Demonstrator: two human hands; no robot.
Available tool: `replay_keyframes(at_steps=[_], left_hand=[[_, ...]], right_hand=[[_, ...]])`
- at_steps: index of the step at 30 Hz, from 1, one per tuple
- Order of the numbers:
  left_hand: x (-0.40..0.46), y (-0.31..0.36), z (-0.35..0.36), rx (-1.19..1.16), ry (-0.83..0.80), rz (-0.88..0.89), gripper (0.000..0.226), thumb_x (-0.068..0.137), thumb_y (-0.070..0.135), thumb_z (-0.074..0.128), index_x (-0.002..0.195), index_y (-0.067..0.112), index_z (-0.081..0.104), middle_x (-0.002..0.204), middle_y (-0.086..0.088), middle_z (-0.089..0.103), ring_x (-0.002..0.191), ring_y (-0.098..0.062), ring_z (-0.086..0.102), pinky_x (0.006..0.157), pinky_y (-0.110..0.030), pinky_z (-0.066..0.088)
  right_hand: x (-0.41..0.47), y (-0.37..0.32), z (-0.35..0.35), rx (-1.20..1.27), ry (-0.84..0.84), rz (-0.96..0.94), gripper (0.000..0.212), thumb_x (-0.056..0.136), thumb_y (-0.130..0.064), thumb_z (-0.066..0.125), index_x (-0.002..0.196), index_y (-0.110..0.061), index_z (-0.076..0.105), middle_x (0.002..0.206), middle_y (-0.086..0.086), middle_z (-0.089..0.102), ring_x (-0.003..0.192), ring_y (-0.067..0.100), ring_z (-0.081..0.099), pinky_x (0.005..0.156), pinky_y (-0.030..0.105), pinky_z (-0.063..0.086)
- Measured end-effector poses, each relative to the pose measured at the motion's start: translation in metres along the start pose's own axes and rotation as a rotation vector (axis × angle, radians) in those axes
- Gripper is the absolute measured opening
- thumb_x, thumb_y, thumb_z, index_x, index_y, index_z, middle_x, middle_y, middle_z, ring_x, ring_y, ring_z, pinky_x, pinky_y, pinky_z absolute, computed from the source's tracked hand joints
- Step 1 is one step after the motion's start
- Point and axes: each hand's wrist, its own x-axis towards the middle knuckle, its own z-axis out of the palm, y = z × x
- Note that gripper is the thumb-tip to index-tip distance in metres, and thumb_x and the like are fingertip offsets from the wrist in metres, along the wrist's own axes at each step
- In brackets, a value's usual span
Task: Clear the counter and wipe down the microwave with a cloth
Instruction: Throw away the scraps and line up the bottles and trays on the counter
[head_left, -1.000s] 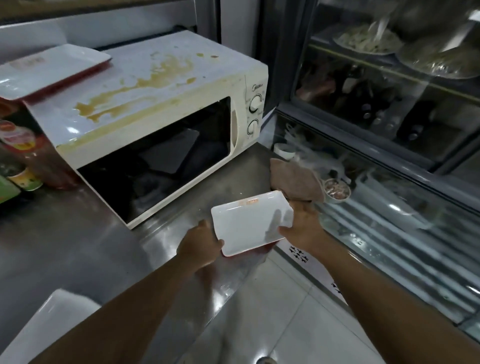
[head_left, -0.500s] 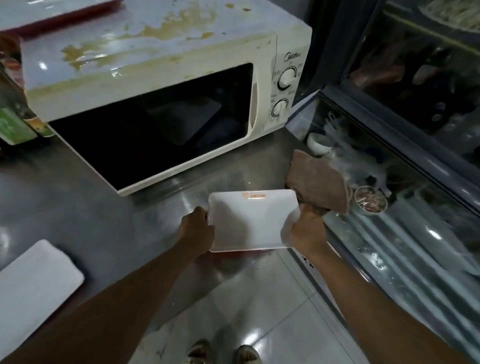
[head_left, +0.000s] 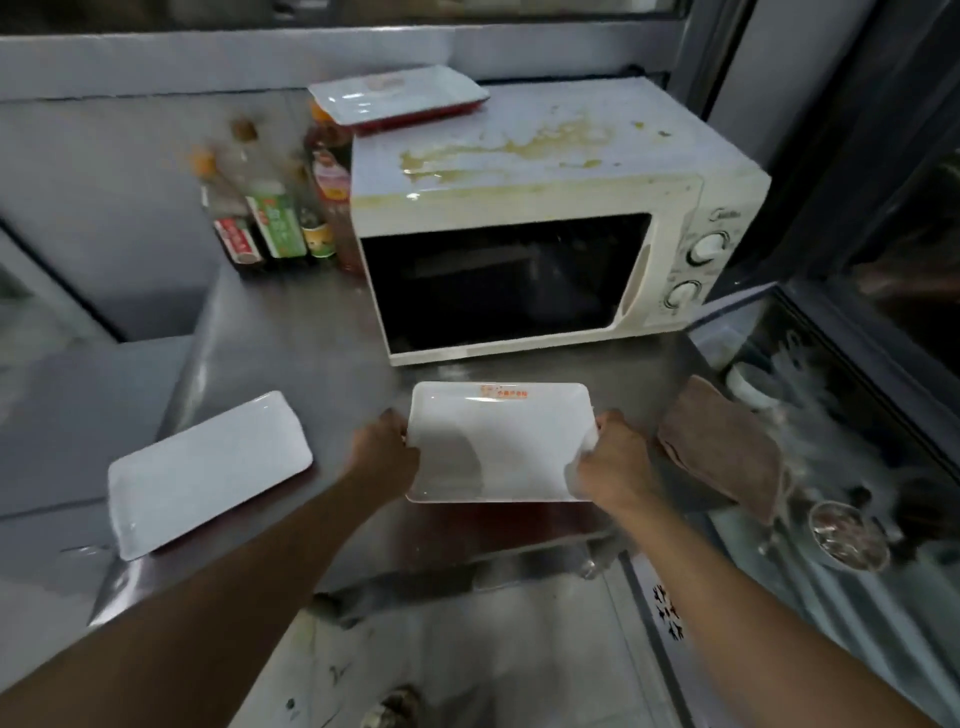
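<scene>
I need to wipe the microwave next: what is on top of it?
A white tray sits on the microwave's back left corner, beside brownish stains. Anything under the tray is hidden.

Both forearms are bare, with no sleeves, gloves, rings or watch visible. Left hand (head_left: 383, 453) and right hand (head_left: 613, 467): fingernail detail appears blurred.

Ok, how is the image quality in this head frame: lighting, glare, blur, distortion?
Head view: dim overall, with soft glare on the steel counter and on the held plate; wide-angle bending curves the microwave and the counter edges; the bottles and the glass case at right are smeared, labels unreadable; both forearms are dark.
</scene>
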Motion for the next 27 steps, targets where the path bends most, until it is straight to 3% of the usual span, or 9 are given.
replay_keyframes(at_steps=[6,11,15,19,22,27], left_hand=[[-0.026,-0.052,-0.06,0.004,0.121,-0.142,0.02,0.085,0.012,0.055,0.105,0.008,0.057,0.108,-0.011,0.064,0.102,-0.03,0.057,0.077,-0.031,0.042],[-0.045,-0.111,-0.097,-0.102,0.226,-0.294,0.008,0.085,0.012,0.058,0.091,0.014,0.053,0.102,-0.011,0.066,0.09,-0.026,0.057,0.077,-0.032,0.045],[-0.054,-0.157,-0.12,-0.15,0.294,-0.405,0.011,0.084,0.013,0.059,0.094,0.013,0.058,0.103,-0.012,0.068,0.094,-0.03,0.059,0.076,-0.029,0.041],[-0.051,-0.195,-0.133,-0.173,0.332,-0.472,0.015,0.084,0.013,0.06,0.098,0.009,0.06,0.101,-0.012,0.067,0.098,-0.031,0.059,0.075,-0.029,0.04],[-0.04,-0.22,-0.137,-0.204,0.333,-0.491,0.014,0.082,0.013,0.061,0.096,0.009,0.063,0.097,-0.009,0.067,0.088,-0.026,0.057,0.071,-0.028,0.04],[-0.022,-0.247,-0.134,-0.211,0.319,-0.476,0.009,0.08,0.007,0.062,0.076,0.014,0.057,0.079,-0.002,0.061,0.078,-0.021,0.055,0.067,-0.024,0.037]], right_hand=[[-0.013,-0.068,0.028,-0.031,-0.073,-0.176,0.041,0.078,0.0,0.063,0.116,-0.007,0.049,0.115,0.013,0.06,0.103,0.03,0.059,0.07,0.024,0.042],[-0.024,-0.127,0.066,-0.026,-0.142,-0.328,0.033,0.082,-0.001,0.053,0.114,-0.007,0.052,0.114,0.013,0.061,0.103,0.03,0.059,0.077,0.027,0.043],[-0.031,-0.171,0.106,-0.102,-0.186,-0.43,0.03,0.082,-0.002,0.052,0.112,-0.005,0.053,0.115,0.017,0.061,0.106,0.034,0.057,0.079,0.029,0.043],[-0.032,-0.208,0.147,-0.165,-0.218,-0.475,0.034,0.08,0.001,0.053,0.113,-0.003,0.053,0.117,0.018,0.059,0.109,0.035,0.055,0.085,0.032,0.045],[-0.028,-0.226,0.174,-0.191,-0.236,-0.479,0.031,0.081,0.002,0.052,0.111,-0.004,0.052,0.115,0.016,0.057,0.104,0.031,0.055,0.079,0.03,0.045],[-0.02,-0.239,0.206,-0.268,-0.266,-0.497,0.029,0.081,0.0,0.05,0.11,-0.004,0.05,0.114,0.014,0.055,0.102,0.031,0.055,0.075,0.031,0.042]])
